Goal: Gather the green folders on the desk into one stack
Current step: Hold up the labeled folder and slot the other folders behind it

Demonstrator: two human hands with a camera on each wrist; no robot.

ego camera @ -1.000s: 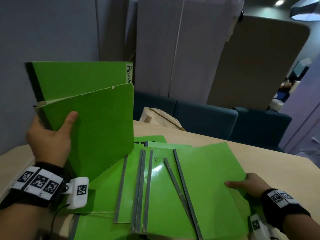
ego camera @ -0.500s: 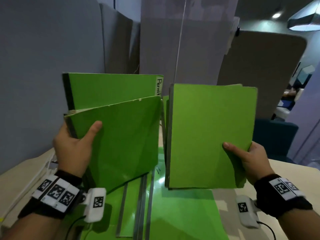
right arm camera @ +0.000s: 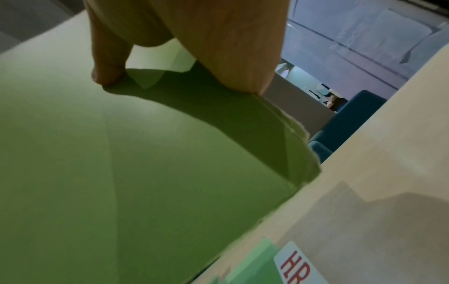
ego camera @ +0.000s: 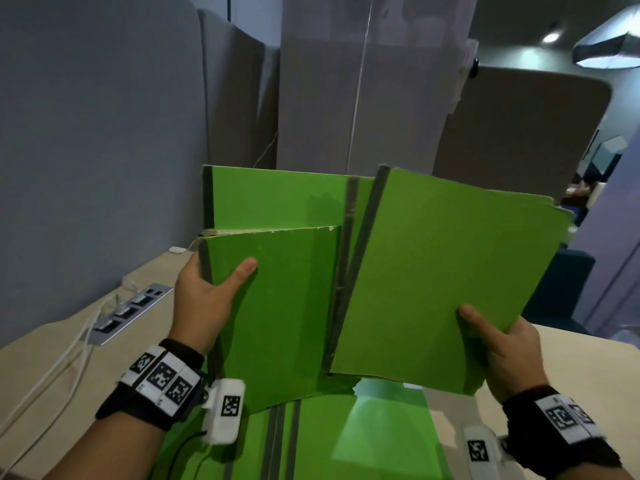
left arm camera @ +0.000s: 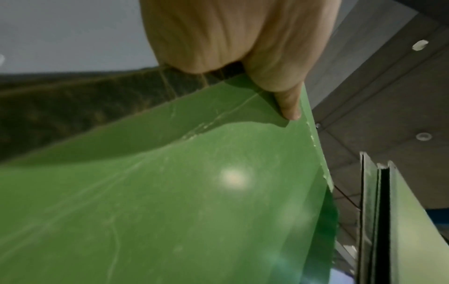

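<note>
Green folders split in three groups; left bundle [ego camera: 277,289] is upright above the counter, two folders visible, front one sitting lower than the back one, dark spine strips on their left edges; left hand [ego camera: 204,299] grips it at the spine side, thumb [ego camera: 242,271] pressed on the front cover, other fingers hidden behind; left wrist view shows the thumb [left arm camera: 289,103] on the scuffed cover near its edge; right bundle [ego camera: 433,278] is also raised, tilted clockwise, its grey spine edge just beside the left bundle's right edge, touching or not I cannot tell; right hand [ego camera: 502,348] holds it at the lower right corner, thumb [ego camera: 478,320] on the front face, fingers behind; right wrist view confirms the thumb [right arm camera: 107,63] on the cover and a worn, frayed corner; remaining folders [ego camera: 346,438] lie flat on the counter [ego camera: 571,368] below both bundles, grey binding strips showing; a white label reading "HR" [right arm camera: 296,267] lies on the counter in the right wrist view; power strip [ego camera: 131,310] with white cables sits recessed in the counter at left; grey partition panels [ego camera: 104,133] behind.
</note>
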